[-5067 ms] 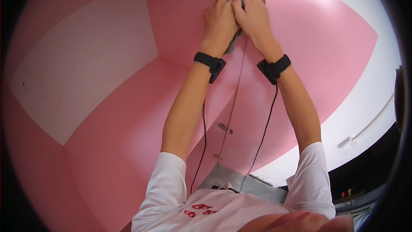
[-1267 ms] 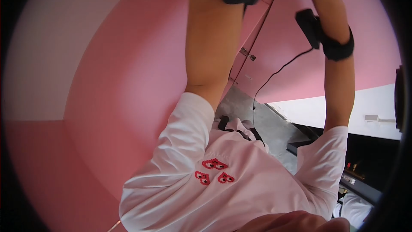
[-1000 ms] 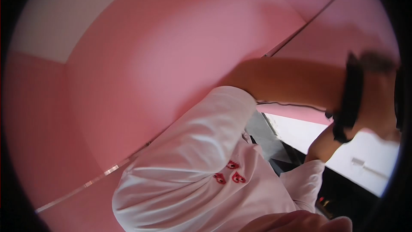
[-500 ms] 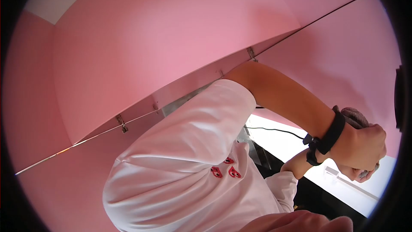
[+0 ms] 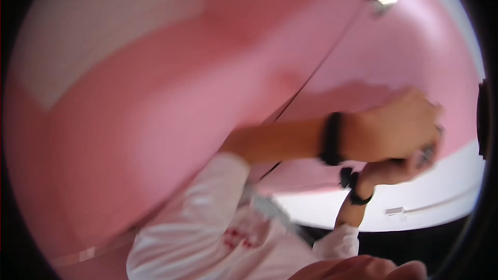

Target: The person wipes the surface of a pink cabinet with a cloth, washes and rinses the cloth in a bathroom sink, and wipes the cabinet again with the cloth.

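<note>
My left hand (image 5: 397,128), blurred by motion, reaches across to the right side of the view, its fingers curled down around a grey cloth (image 5: 427,154). Just below it, my right hand (image 5: 391,170) also grips the cloth, and the two hands touch. Only a small bunched part of the cloth shows between the fingers; the rest is hidden. Both wrists carry black straps. A pink panel (image 5: 363,62) lies behind the hands.
Pink cabinet panels fill most of the view, with a dark seam running diagonally. A metal hinge (image 5: 384,1) shows at the top right. Pale wall (image 5: 441,192) with a thin conduit and small box (image 5: 395,211) is at the lower right.
My hands came down from high on the pink panel with the cloth and swung right. Since half a second ago they have shifted up and left in view, as the camera turned.
</note>
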Tool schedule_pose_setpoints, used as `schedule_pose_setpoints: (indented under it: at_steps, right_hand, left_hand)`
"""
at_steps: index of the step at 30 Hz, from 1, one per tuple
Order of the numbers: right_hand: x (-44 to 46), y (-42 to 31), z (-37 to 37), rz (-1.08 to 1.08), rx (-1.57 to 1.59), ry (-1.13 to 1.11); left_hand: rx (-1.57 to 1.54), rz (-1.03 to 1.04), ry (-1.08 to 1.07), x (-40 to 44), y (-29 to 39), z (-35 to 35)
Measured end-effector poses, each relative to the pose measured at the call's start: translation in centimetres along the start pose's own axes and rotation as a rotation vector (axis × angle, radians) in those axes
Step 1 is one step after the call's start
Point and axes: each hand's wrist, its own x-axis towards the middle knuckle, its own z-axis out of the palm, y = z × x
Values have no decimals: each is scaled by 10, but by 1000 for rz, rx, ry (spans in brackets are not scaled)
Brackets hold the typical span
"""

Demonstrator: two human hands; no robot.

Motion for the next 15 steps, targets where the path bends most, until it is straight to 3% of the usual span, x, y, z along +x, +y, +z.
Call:
schedule_pose_setpoints:
  at_steps: [2, 4, 5, 7, 9, 12, 15]
  right_hand:
    - [29, 22, 28, -227, -313, -291]
    - [45, 11, 60, -335, -382, -492]
    - [47, 6, 75, -367, -385, -484]
    - [54, 6, 88, -525, -477, -686]
    - [69, 13, 62, -563, -513, -717]
    - [69, 6, 74, -651, -548, -752]
    - [86, -11, 91, -675, -369, -788]
  left_hand:
    - [100, -173, -132, 30, -41, -21]
    - [201, -186, -19, 34, -53, -56]
    - [201, -157, -5, 31, -57, -68]
    - [333, -148, 277, 24, -68, -71]
    - [335, -177, 308, 26, -71, -35]
    - [366, -206, 384, 25, -60, -45]
    - [372, -185, 414, 24, -44, -59]
